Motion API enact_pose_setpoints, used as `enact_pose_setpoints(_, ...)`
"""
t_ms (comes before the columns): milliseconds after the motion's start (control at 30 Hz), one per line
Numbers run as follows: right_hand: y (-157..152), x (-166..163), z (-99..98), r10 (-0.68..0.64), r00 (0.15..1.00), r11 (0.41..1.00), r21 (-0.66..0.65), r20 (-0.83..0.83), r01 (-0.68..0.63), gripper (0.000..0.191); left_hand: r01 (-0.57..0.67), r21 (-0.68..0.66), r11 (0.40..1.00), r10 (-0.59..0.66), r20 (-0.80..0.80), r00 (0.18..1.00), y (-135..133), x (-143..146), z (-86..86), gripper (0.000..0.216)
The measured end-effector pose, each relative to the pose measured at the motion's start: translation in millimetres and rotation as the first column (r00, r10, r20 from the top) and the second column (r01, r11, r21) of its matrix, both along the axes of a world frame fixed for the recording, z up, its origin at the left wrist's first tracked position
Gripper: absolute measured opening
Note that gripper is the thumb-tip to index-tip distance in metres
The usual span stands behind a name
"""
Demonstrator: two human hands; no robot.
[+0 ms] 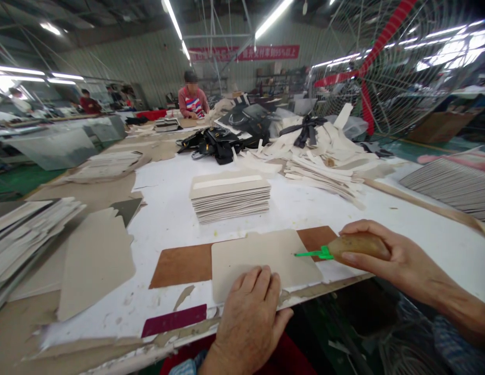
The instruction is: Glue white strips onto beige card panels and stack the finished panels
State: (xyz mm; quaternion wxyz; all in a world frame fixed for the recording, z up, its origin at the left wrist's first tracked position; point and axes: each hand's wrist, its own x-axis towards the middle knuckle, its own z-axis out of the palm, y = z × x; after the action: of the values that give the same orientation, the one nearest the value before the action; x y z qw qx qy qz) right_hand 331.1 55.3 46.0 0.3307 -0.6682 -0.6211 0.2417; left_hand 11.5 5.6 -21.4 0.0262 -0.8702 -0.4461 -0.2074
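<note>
My left hand (250, 317) lies over the near edge of a beige board piece (261, 255) with rounded corners, its fingers stretched out and pressing on it. Beneath that piece, brown strips (182, 265) stick out on both sides. At the right, my right hand (386, 255) is wrapped round the bulbous yellowish-brown handle of an awl-like tool (357, 246). Its thin green shaft points left, and the tip is at the right part of the board piece; whether it touches cannot be told. Just beyond stands a stack of similar beige pieces (231, 195).
A maroon strip (174, 321) lies by the table's front edge. Loose beige sheets (96, 260) cover the left side. Farther back are black bags (219, 143), cream offcuts (328, 156) and a person (192, 99). A large caged fan (363, 73) stands at the right.
</note>
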Motion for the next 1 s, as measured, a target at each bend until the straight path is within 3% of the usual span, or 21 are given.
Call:
enact_pose_setpoints(200, 3.8, -10.2, 11.5, 0.012, 0.999, 0.998, -0.059, 0.031, -0.01, 0.064, 0.003, 0.001, 1.0, -0.003, 0.003, 1.0, -1.5, -1.2, -2.2, 0.058)
enact_pose_setpoints(500, 0.9, -37.4, 47.2, 0.075, 0.993, 0.995, -0.074, 0.09, -0.068, 0.054, 0.0, 0.035, 0.999, -0.001, 0.014, 1.0, -1.1, -1.2, -1.7, 0.055)
enact_pose_setpoints(833, 21.4, -39.0, 37.1, 0.17, 0.968, 0.985, -0.024, 0.183, -0.168, 0.048, 0.003, 0.089, 0.996, -0.005, 0.027, 1.0, 0.9, -1.3, -4.2, 0.056)
enact_pose_setpoints(1000, 26.4, -49.9, 48.5, 0.159, 0.938, 0.983, 0.035, 0.309, -0.178, 0.041, 0.0, 0.072, 0.997, -0.002, 0.023, 1.0, 0.1, -2.2, -4.4, 0.055)
